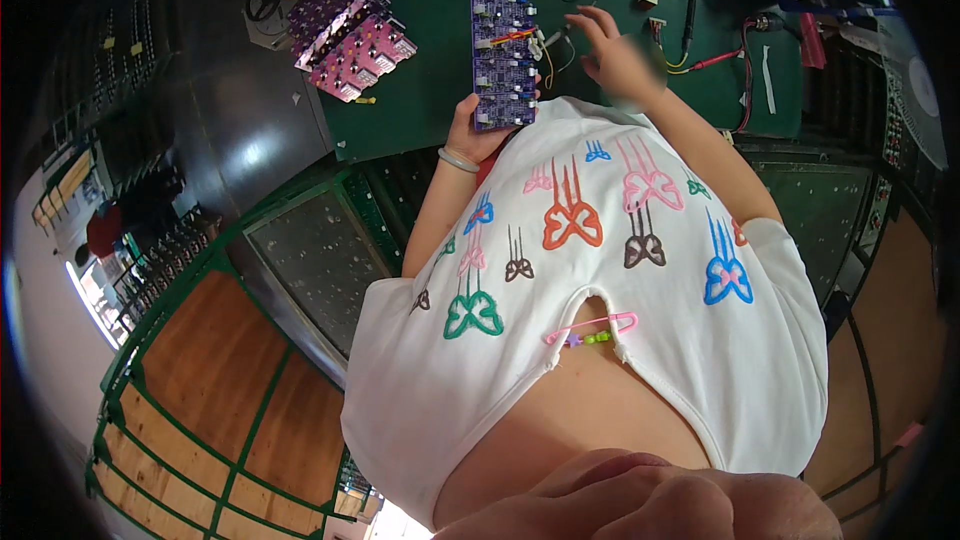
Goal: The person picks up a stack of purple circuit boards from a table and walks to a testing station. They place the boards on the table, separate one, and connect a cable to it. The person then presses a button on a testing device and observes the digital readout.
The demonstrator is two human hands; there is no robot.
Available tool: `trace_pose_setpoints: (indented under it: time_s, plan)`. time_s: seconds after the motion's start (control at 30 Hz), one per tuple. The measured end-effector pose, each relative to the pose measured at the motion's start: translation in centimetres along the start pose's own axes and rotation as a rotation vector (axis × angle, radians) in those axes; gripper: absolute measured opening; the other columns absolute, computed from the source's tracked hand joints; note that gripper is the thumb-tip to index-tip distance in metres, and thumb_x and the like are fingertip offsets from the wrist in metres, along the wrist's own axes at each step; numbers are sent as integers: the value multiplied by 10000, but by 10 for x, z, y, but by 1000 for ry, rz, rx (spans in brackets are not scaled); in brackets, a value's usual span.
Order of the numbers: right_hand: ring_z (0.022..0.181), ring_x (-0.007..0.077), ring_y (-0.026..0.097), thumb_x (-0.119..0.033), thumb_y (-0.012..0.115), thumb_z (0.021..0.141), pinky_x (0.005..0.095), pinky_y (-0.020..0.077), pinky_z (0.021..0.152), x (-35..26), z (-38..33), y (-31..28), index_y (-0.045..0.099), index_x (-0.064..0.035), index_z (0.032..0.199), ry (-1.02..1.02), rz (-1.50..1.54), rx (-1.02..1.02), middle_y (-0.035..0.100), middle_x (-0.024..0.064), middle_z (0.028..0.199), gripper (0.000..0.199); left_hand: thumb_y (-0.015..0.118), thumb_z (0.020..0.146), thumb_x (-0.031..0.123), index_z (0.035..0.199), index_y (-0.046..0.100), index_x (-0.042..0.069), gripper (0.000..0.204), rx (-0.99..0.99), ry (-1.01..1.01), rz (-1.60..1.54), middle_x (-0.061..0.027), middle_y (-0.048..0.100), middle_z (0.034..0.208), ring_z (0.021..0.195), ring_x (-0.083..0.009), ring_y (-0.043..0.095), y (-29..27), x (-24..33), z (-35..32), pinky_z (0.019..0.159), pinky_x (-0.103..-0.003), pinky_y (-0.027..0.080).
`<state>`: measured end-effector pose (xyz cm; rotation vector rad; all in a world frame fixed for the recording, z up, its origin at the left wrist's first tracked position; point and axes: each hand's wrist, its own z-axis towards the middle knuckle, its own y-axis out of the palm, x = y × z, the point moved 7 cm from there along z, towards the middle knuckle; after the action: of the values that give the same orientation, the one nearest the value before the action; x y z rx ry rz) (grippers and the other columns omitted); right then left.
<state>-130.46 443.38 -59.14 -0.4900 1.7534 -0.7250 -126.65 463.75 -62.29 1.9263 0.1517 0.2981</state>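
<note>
My left hand [478,130] grips the near end of a long purple circuit board [503,90], its thumb lying along the left edge. The board is held up over the front of the green bench, populated with many small parts and pale connectors. Red and yellow wires [513,38] lie across its upper half, leading to a white plug [539,44] at the right edge. Just right of that, my right hand [615,62] is held with fingers spread, beside a thin dark cable [568,52]. Nothing shows in its fingers; a blurred patch covers part of the wrist.
Several purple and pink circuit boards [355,50] lie piled on the left of the green bench [410,130]. To the right are a black test probe [690,22], a red test probe [715,60], a white strip [769,80] and loose cables. A metal surface [250,110] adjoins at left.
</note>
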Motion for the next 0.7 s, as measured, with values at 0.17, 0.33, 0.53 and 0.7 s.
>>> trace_pose_setpoints:
  time_s: [0.17,0.33,0.53,0.7]
  plan:
    - [940,342,629,-75,633,781,440,528,764,16,17,24,534,-157,1137,-129,-167,-55,435,104,1339,378,670,814,375,1424,296,-10,813,31,-3,51,-230,428,1396,1263,-345,471,-13,0,-5,1067,-460,383]
    - [952,327,592,-110,580,793,430,512,768,24,10,22,574,-103,1050,-126,-362,-19,532,109,1072,257,721,793,91,1372,369,10,682,459,410,791,-108,465,1318,1166,-208,495,-41,36,-15,1004,-351,413]
    - [1045,294,547,-54,580,757,391,489,817,20,-10,19,576,-109,1159,-152,-452,61,524,83,1188,406,838,642,419,1408,328,73,984,1117,493,1857,-222,373,1388,1317,-351,322,-79,62,-37,1075,-508,235]
    - [972,292,566,-85,614,711,417,471,785,10,-39,15,588,-83,972,-147,-337,115,543,105,993,262,816,654,458,1442,273,88,1026,1121,576,2091,-280,159,1487,1382,-427,141,-34,56,-27,1083,-568,153]
